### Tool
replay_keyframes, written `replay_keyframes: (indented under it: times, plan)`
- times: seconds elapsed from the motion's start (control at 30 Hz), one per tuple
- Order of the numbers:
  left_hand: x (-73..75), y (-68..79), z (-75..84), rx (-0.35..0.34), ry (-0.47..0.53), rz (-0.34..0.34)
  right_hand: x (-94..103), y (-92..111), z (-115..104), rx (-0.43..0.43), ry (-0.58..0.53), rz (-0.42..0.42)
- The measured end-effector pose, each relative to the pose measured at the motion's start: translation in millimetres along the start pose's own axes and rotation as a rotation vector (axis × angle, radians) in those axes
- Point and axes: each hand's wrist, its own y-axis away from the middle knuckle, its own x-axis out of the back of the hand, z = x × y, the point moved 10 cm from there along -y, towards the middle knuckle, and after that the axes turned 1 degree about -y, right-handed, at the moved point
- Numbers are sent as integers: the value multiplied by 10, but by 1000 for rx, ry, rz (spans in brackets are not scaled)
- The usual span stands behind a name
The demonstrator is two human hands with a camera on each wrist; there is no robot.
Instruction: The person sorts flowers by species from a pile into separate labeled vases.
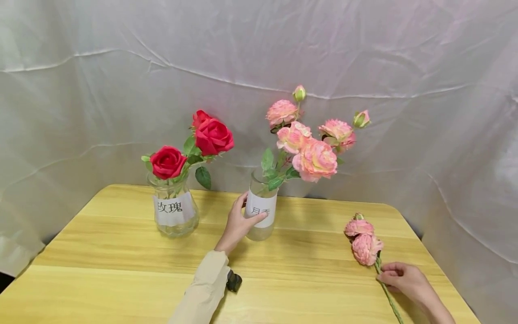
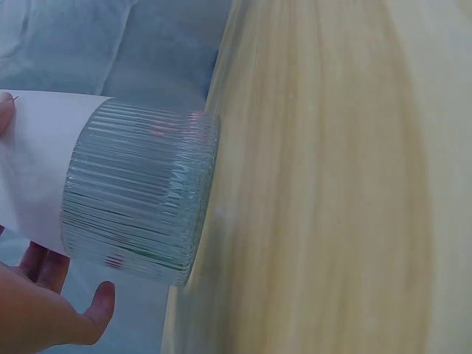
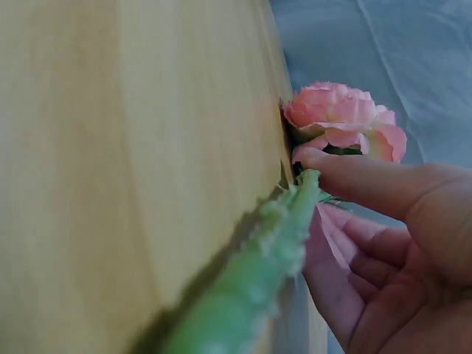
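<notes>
My left hand [image 1: 238, 223] grips the ribbed glass vase [image 1: 261, 233] in the middle, thumb across its white paper label [image 2: 37, 162] and fingers around the side. Pink-and-yellow artificial flowers [image 1: 314, 159] with buds lean to the right out of that vase. On the right of the table, my right hand [image 1: 408, 281] pinches the green stem [image 1: 390, 299] of another pink flower stem between thumb and fingers. Its blooms [image 1: 366, 248] lie close over the tabletop, pointing away from me. In the right wrist view the stem [image 3: 243, 295] runs toward the camera, with a pink bloom [image 3: 339, 118] beyond the fingertips.
A second glass vase [image 1: 178, 227] with a labelled front stands on the left, holding red roses [image 1: 167, 162]. The wooden table [image 1: 121, 288] ends at a grey cloth backdrop [image 1: 162, 99] behind and at both sides.
</notes>
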Motion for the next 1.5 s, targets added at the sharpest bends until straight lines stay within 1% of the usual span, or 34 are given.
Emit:
replay_keyframes:
  times: [0.07,0.17,0.33,0.4,0.53,0.6,0.67,0.8,0.9,1.07,1.2,1.23,1.5]
  plan:
    - [-5,-1,0,-2,0,-2,-13,-1,-8,-21,2,1]
    - [-8,0,-8,-1,10,1,-37,-7,-32,-28,1,-14]
    - [-11,3,1,-13,17,-1,-62,-15,-18,-42,-45,-60]
    - [-13,7,11,-20,18,-3,-63,-15,-15,-33,-54,-78]
    - [-8,13,12,-19,19,-3,-78,-17,-47,20,-50,-123]
    - [-4,12,-1,-13,13,-3,-100,-23,-50,27,-74,-149]
    - [-2,13,-2,-10,9,-2,-124,-28,-41,7,-113,-153]
    - [-9,13,1,-15,6,1,-173,-31,-23,-44,-235,-148]
    - [-14,10,-3,-16,8,2,-197,-19,-53,-42,-306,-150]
    - [-2,14,-7,-2,11,4,-197,11,-188,-10,-405,-144]
    - [8,17,4,-4,1,6,-194,61,-321,35,-468,-119]
    - [9,18,9,-7,-1,6,-193,74,-358,58,-469,-113]
    - [-11,11,10,-8,6,-2,-93,194,-584,208,-574,12]
